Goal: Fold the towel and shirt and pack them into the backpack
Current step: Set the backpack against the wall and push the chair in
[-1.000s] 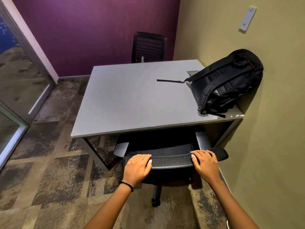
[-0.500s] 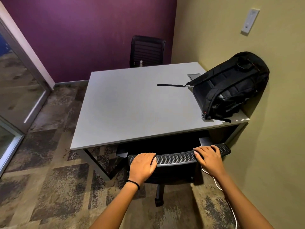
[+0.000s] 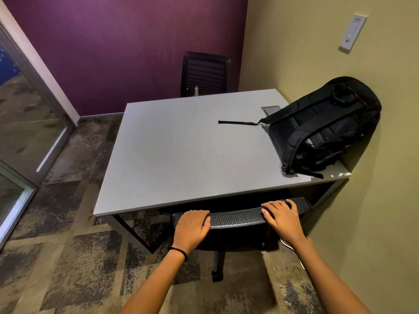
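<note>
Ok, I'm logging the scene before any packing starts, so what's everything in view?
black backpack: one, black, table's right edge, against the olive wall
grey rectangular table: one, grey, middle of the room
black mesh office chair: one, black, pushed in at the table's near edge
black slatted chair: one, black, far side, by the purple wall
white wall plate: one, white, on the olive wall
towel, shirt: none in view
left hand: one, on the mesh chair's top edge
right hand: one, on the same edge
</note>
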Tool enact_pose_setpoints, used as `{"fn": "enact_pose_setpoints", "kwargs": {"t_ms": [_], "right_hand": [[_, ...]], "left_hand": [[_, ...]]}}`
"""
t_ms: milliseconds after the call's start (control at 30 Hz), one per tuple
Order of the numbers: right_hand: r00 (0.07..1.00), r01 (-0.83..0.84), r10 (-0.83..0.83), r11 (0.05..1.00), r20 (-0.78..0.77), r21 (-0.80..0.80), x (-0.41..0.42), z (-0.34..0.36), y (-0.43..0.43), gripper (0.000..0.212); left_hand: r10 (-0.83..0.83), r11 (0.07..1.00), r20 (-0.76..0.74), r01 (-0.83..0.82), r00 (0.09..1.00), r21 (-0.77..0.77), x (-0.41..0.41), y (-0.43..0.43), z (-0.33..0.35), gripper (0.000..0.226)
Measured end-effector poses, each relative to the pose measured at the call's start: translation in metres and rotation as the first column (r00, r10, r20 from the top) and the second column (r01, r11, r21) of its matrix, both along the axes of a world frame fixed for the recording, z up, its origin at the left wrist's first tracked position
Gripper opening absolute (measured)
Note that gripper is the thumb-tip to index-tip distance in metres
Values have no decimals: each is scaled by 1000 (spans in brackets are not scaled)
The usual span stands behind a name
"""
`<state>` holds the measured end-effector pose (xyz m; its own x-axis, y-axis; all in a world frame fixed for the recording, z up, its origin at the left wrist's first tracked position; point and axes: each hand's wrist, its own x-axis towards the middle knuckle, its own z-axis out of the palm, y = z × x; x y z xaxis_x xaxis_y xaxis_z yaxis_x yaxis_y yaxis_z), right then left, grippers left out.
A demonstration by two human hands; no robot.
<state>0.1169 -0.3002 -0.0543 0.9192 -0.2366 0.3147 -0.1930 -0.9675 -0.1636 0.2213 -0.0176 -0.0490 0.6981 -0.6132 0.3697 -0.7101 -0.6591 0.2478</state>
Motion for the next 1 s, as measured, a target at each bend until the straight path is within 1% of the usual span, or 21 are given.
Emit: {"fn": "enact_pose_setpoints", "kwargs": {"t_ms": [367, 667, 833, 1000], "right_hand": [[1000, -12, 12, 1000, 15, -6, 28, -3, -14, 45], [1000, -26, 27, 998, 13, -51, 51, -4, -19, 42], [996, -91, 92, 993, 5, -75, 60, -3, -25, 43], [983, -183, 182, 982, -24, -52, 68, 2, -43, 45]], "left_hand": [[47, 999, -30, -46, 998, 26, 26, -10, 0, 40], [110, 994, -88, -111, 990, -2, 49, -17, 2, 46], [137, 991, -92, -137, 986, 3, 53, -18, -2, 47], [169, 985, -104, -170, 980, -4, 51, -29, 1, 48]]}}
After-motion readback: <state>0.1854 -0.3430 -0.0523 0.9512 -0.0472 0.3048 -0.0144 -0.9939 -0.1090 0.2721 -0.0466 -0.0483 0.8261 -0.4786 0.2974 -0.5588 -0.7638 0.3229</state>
